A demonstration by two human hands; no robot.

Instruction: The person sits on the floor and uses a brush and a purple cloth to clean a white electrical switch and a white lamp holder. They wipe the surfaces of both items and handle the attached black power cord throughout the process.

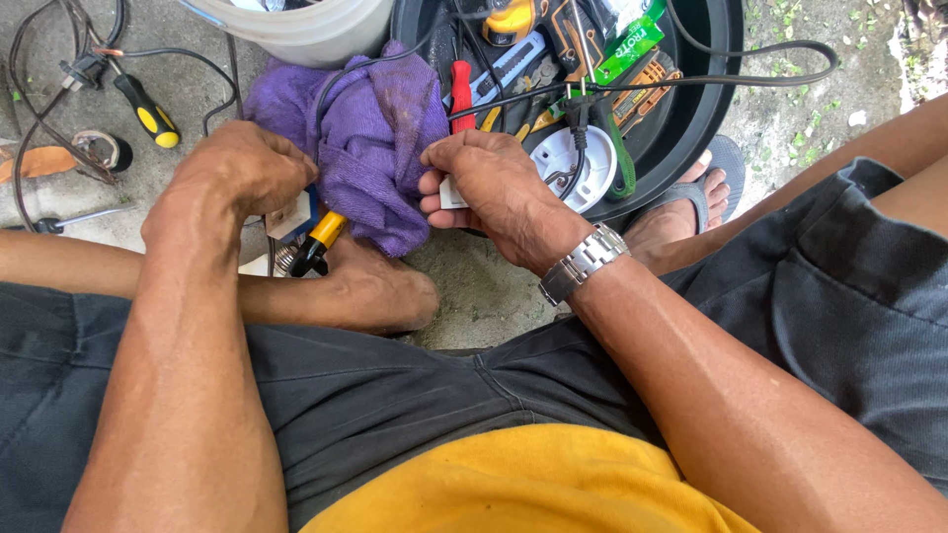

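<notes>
Hands: your left hand [237, 173] is curled over a small white fitting [291, 219] and a yellow-handled tool [318, 242]; your right hand [494, 188] pinches a small white piece [451, 192], both above the rough concrete floor [484, 286]. Risk: the loose black cable [681, 81] could snag your wrist; soft purple cloth [380, 148] lies between.

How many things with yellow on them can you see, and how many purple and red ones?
Yellow-handled tools: 3: by the left hand, on the ground, in the black tub
Yellow shirt: 1
Purple cloth: 1
Red-handled screwdriver: 1
Total: 6
</notes>
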